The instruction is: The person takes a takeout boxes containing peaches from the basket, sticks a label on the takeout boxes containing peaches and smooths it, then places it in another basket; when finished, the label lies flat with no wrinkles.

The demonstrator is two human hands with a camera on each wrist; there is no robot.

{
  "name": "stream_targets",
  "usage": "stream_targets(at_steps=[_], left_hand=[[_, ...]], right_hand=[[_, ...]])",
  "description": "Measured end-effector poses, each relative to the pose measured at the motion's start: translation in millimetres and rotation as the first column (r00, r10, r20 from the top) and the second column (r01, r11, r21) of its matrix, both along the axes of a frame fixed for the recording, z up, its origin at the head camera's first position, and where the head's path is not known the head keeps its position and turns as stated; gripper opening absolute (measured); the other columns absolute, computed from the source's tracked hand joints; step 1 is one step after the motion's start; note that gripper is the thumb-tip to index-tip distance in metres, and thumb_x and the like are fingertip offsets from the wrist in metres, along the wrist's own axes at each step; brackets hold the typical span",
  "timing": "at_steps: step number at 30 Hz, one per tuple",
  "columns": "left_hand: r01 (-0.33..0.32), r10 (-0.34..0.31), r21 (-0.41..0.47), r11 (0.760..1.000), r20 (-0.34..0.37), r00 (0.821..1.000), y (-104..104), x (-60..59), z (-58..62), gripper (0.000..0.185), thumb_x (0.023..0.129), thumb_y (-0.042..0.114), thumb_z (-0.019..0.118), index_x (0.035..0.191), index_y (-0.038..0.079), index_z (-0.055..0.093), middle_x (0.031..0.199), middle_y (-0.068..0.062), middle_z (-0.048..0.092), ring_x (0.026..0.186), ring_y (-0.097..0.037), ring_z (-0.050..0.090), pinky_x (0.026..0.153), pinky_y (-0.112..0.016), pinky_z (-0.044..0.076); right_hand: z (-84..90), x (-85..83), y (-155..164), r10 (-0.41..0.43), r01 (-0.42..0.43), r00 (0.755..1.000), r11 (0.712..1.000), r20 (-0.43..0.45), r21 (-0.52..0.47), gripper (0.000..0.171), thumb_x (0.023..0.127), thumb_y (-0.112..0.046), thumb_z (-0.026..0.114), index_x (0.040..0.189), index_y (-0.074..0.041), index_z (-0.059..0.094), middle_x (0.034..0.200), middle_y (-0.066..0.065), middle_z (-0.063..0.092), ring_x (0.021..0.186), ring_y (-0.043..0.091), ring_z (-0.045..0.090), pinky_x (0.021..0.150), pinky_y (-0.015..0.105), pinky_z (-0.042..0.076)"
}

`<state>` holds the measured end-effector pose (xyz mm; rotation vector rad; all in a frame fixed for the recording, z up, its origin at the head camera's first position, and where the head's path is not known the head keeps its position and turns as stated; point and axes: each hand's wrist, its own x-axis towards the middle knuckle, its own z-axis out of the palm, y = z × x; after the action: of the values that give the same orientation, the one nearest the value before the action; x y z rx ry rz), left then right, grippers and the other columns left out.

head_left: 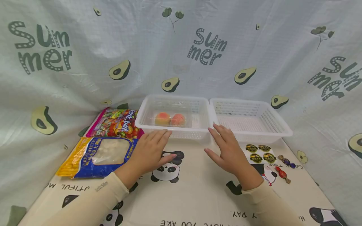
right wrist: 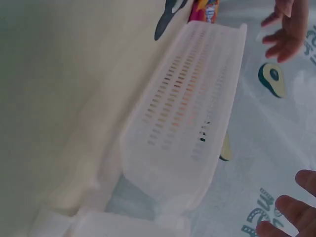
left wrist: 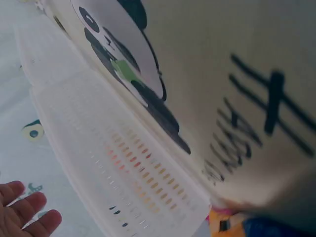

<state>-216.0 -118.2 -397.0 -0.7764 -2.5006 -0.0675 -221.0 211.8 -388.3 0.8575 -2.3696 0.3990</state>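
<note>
Left hand (head_left: pixel 150 150) and right hand (head_left: pixel 230 150) flat, fingers straight, holding nothing, just before left basket (head_left: pixel 198 133). Two peach buns (head_left: pixel 170 119) already inside; right basket (head_left: pixel 278 133) bare. Snack bags (head_left: pixel 113 138), candies (head_left: pixel 284 168) still out on the table (head_left: pixel 195 191).

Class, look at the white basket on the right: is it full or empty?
Empty. The head view shows only bare mesh inside the right basket, while the left basket holds a clear pack of two peach-coloured pieces.

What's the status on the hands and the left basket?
Left hand open, right hand open, both flat in front of the white slotted plastic basket. Clear pack of two peach-coloured buns inside. Nothing between hands and basket.
</note>
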Motion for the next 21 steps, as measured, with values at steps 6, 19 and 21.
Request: stream_targets(at_steps=[6, 19, 21], left_hand=[[-0.116, 0.087, 0.142, 0.983, 0.198, 0.976, 4, -5.1, -9.8, 0.076, 0.090, 0.060, 0.069, 0.142, 0.008, 0.051, 0.141, -0.012, 0.059, 0.133, -0.032, 0.054, 0.111, -0.054, 0.046], [-0.371, 0.010, 0.462, 0.806, 0.616, 0.788, 7, -18.1, -17.7, 0.079, 0.092, 0.056, 0.070, 0.149, 0.008, 0.043, 0.148, -0.016, 0.054, 0.134, -0.037, 0.054, 0.107, -0.058, 0.048], [-0.405, -0.031, 0.501, 0.765, 0.657, 0.753, 7, -19.4, -17.2, 0.080, 0.093, 0.055, 0.068, 0.150, 0.007, 0.041, 0.150, -0.018, 0.052, 0.136, -0.039, 0.053, 0.106, -0.060, 0.049]], right_hand=[[-6.6, -10.6, -9, -0.037, 0.054, 0.986, 0.994, 0.161, -0.099, 0.075, 0.093, -0.035, 0.073, 0.153, -0.003, 0.042, 0.159, 0.019, 0.039, 0.147, 0.039, 0.036, 0.117, 0.060, 0.035], [12.0, -44.0, -30, -0.044, 0.140, 0.886, 0.974, 0.461, -0.178, 0.078, 0.099, -0.042, 0.065, 0.158, -0.002, 0.032, 0.159, 0.020, 0.038, 0.148, 0.037, 0.036, 0.121, 0.057, 0.032], [17.2, -49.9, -32, -0.047, 0.150, 0.856, 0.976, 0.515, -0.159, 0.079, 0.100, -0.044, 0.063, 0.159, -0.002, 0.030, 0.161, 0.021, 0.036, 0.150, 0.038, 0.034, 0.121, 0.057, 0.030]])
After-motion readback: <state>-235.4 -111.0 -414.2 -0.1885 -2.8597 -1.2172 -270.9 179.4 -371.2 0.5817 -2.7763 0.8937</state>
